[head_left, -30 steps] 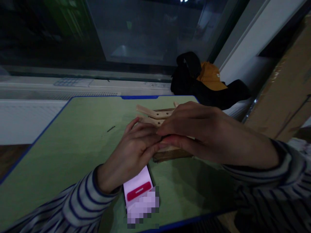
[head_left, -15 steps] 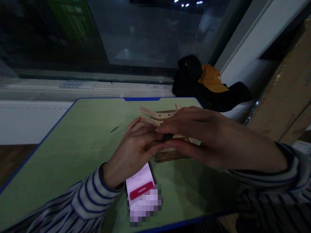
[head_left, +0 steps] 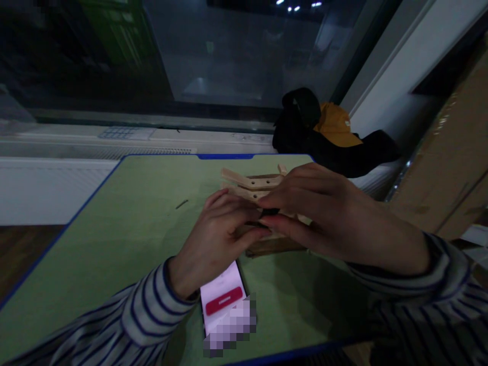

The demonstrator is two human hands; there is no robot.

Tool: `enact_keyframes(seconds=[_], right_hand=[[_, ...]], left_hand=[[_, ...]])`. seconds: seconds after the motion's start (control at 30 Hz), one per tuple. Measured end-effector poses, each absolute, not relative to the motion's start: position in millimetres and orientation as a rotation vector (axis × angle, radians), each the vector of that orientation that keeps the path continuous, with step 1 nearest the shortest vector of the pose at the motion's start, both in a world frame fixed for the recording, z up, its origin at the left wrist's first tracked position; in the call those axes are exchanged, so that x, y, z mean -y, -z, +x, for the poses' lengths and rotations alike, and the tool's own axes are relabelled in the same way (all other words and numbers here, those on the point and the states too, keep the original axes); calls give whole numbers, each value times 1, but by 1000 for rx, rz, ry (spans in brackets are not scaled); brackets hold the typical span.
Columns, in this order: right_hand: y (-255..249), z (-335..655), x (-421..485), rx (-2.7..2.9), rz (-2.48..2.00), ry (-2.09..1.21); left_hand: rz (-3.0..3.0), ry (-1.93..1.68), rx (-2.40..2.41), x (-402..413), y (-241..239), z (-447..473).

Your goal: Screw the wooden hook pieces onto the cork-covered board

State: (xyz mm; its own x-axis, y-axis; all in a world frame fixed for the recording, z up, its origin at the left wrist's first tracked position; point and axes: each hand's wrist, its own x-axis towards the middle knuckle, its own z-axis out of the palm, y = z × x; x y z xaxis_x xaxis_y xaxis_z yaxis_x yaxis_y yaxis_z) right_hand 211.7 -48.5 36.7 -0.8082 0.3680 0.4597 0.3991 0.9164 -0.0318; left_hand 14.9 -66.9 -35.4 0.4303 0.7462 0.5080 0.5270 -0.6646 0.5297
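A light wooden assembly (head_left: 254,184) of slotted pieces with small holes rests on a green mat (head_left: 125,218). My left hand (head_left: 217,239) is curled at its near-left side, fingers pressed against the wood. My right hand (head_left: 328,213) reaches across from the right, its thumb and fingers pinched together on a small dark part (head_left: 270,212) on top of the assembly. What the dark part is cannot be made out. A lit phone (head_left: 224,300) lies on the mat just under my left wrist.
A small dark stick (head_left: 182,204) lies on the mat left of the wood. A black bag with an orange cap (head_left: 335,124) sits on the sill at back right. A cardboard box (head_left: 450,168) stands at the right. The window (head_left: 213,51) is behind.
Both hands have stayed on the wooden assembly. My right fingers have closed tighter into a pinch on the small dark part, and the view has shifted slightly.
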Motion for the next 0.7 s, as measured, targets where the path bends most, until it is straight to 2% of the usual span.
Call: enact_keyframes(seconds=[0.23,0.5,0.7], right_hand=[[-49,213,51,2657,-492,-258],[-43,212,46,2643,-493,-176],[-46,207,47,2682,-544,-73]], left_hand=[[2409,-1096,-1020,66,37,15],[2461,-974,-943,64,38,12],[2361,-1085,-1052,66,37,14]])
